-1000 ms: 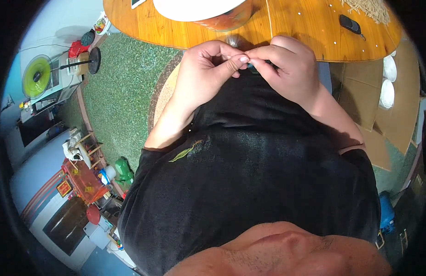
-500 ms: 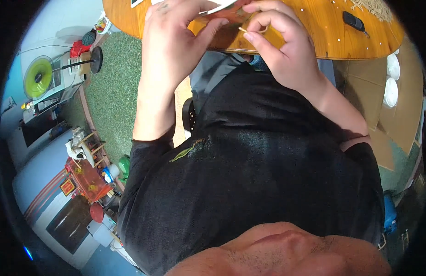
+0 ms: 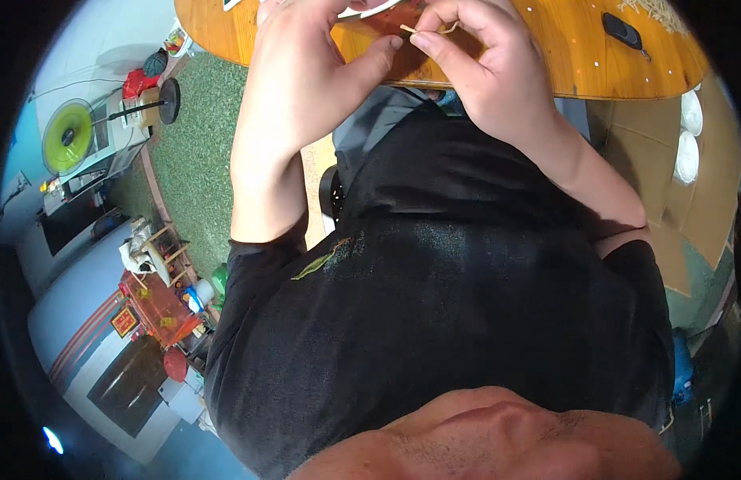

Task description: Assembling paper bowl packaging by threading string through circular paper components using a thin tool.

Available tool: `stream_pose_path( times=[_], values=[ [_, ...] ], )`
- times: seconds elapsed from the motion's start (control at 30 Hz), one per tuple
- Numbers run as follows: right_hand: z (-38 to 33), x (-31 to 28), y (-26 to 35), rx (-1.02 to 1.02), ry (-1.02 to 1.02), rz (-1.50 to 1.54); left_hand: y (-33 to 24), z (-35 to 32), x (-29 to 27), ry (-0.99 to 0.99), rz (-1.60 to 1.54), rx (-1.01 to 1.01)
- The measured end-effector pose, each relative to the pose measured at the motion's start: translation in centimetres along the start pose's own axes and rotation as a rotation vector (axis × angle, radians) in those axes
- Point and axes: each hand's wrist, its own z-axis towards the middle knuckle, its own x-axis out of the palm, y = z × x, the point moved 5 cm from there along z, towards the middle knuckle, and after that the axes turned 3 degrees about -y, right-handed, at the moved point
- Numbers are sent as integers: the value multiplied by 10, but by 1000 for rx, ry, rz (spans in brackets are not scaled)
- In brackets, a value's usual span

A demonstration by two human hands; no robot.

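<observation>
right hand point(image 3: 498, 76) pinches a thin pale stick point(image 3: 425, 31) — left hand point(image 3: 306, 72) curled loosely beside it

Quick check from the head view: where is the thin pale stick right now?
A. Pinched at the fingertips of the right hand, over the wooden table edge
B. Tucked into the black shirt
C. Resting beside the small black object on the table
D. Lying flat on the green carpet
A: the thin pale stick sits at the fingertips of the right hand, above the wooden table, with the left hand close beside it.
</observation>
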Motion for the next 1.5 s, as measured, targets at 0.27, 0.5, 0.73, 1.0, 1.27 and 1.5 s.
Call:
stream_pose_path(
  times=[0.27, 0.5, 0.73, 1.0, 1.27, 1.5],
  values=[
    [-9, -2, -9, -220, -73, 191, -1, 0, 6, -71, -25, 8],
    [-14, -1, -22, -214, -78, 167, -1, -1, 12, -269, 40, 72],
    [-16, -3, -30, -209, -63, 188, 0, -2, 12, -275, -22, 42],
    [-17, -2, -30, -188, -68, 196, 2, -2, 15, -307, 54, 69],
    [-18, -3, -35, -225, -66, 192, 0, -2, 15, -301, 62, 73],
    [-18, -2, -35, -237, -50, 194, 3, -4, 15, -320, 70, 65]
  ],
)
